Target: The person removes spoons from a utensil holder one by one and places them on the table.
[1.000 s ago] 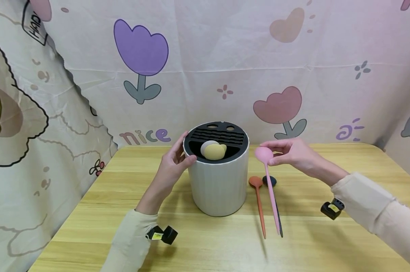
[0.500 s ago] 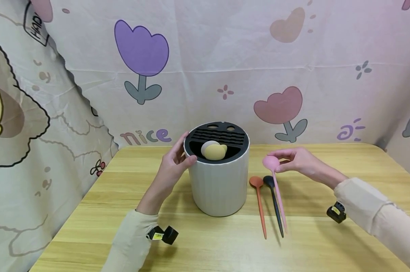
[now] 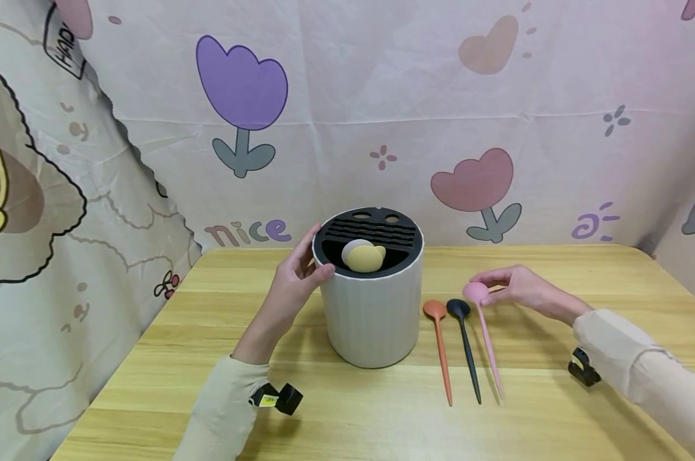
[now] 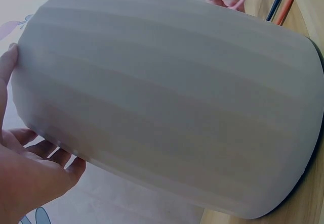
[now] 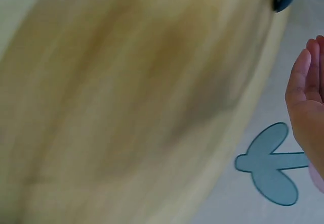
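Fingers of the right hand [image 3: 523, 293] pinch the pink spoon [image 3: 487, 340] by its head, right of centre in the head view; left hand [image 3: 288, 287] grips the pot [image 3: 372, 320] at its rim, mid-frame. From my feed I can't tell if the pink tip touches the table [image 3: 151, 371]. Risks I see: loose pinch drops it, leftward swing knocks the black spoon [image 3: 468, 349], hard left-hand push tips the pot. Count: one pink, one black, one orange spoon [image 3: 442, 358]; one pot, two hands.
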Demonstrator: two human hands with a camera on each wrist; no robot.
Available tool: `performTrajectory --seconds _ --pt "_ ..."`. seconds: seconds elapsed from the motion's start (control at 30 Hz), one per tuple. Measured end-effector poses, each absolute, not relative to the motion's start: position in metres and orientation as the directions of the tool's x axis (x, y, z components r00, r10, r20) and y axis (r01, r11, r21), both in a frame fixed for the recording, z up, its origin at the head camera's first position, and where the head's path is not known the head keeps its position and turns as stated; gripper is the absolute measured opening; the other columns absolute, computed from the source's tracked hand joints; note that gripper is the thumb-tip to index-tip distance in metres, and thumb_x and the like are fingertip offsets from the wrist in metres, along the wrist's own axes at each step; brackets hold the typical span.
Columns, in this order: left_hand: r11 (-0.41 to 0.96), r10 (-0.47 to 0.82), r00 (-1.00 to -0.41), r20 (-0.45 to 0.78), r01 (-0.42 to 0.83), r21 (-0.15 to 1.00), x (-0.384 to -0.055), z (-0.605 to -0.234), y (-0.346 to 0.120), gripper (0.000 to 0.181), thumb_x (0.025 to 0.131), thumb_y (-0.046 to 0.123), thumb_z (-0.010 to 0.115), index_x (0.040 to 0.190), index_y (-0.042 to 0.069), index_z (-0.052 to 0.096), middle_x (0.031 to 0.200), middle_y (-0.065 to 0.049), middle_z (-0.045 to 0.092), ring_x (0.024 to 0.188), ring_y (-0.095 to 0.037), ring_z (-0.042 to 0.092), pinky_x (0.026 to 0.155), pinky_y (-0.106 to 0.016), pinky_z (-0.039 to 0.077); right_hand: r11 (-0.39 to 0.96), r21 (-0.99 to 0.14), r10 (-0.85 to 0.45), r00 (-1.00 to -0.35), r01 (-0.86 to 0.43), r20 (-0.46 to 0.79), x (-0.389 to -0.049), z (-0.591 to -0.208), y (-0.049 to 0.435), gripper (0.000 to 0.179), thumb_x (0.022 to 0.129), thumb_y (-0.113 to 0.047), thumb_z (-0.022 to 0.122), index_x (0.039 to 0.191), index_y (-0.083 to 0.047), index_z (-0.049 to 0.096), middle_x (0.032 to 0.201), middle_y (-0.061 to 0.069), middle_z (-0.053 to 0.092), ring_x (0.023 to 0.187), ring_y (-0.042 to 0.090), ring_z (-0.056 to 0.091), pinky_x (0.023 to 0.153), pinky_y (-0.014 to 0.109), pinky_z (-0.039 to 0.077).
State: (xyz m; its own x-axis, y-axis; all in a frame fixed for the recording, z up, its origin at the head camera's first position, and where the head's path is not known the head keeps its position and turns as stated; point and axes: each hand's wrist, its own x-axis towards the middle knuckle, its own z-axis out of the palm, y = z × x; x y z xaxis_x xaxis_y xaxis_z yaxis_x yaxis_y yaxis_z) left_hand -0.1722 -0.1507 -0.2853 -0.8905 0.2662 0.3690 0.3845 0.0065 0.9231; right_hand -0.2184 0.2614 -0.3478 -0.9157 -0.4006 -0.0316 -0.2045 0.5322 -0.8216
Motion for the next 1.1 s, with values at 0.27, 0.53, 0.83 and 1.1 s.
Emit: performTrajectory --seconds 0.27,0.53,0.83,1.1 --pt "0.015 0.266 -0.891 0.369 0.386 0.922 -0.172 -0.286 -0.151 0.095 0.082 0.049 0.073 0.154 0.010 0.025 0.155 -0.007 0.029 0.140 -0.019 0.029 0.112 -0.035 0.027 0.553 -0.809 -0.410 -0.910 -0.199 -0.057 -0.222 -0.357 0.272 0.056 0.080 -0.018 0.079 0.126 0.008 0.059 0.120 0.019 0.064 0.110 0.026 0.057 0.088 0.023 0.045" --pt "0.002 0.267 -0.888 0.373 0.387 0.922 -0.173 -0.286 -0.151 0.091 0.083 0.046 0.074 0.154 0.012 0.026 0.154 -0.005 0.031 0.139 -0.017 0.030 0.112 -0.033 0.027 0.572 -0.804 -0.420 -0.900 -0.162 -0.117 -0.223 -0.365 0.271 0.052 0.081 -0.015 0.079 0.123 0.009 0.060 0.114 0.018 0.066 0.104 0.025 0.060 0.085 0.024 0.049" --pt "0.005 0.269 -0.887 0.376 0.392 0.920 -0.172 -0.285 -0.151 0.093 0.082 0.049 0.073 0.154 0.012 0.026 0.155 -0.005 0.030 0.140 -0.017 0.029 0.112 -0.035 0.026 0.585 -0.792 -0.389 -0.917 -0.173 -0.087 -0.219 -0.367 0.267 0.054 0.080 -0.014 0.080 0.122 0.012 0.059 0.114 0.022 0.065 0.101 0.026 0.061 0.081 0.024 0.050" --pt "0.013 0.270 -0.886 0.377 0.395 0.918 -0.173 -0.287 -0.151 0.092 0.083 0.048 0.073 0.154 0.012 0.026 0.154 -0.006 0.030 0.140 -0.018 0.029 0.113 -0.037 0.025 0.570 -0.803 -0.387 -0.919 -0.172 -0.077 -0.218 -0.370 0.267 0.053 0.080 -0.013 0.080 0.122 0.012 0.059 0.114 0.022 0.065 0.102 0.027 0.061 0.081 0.022 0.049"
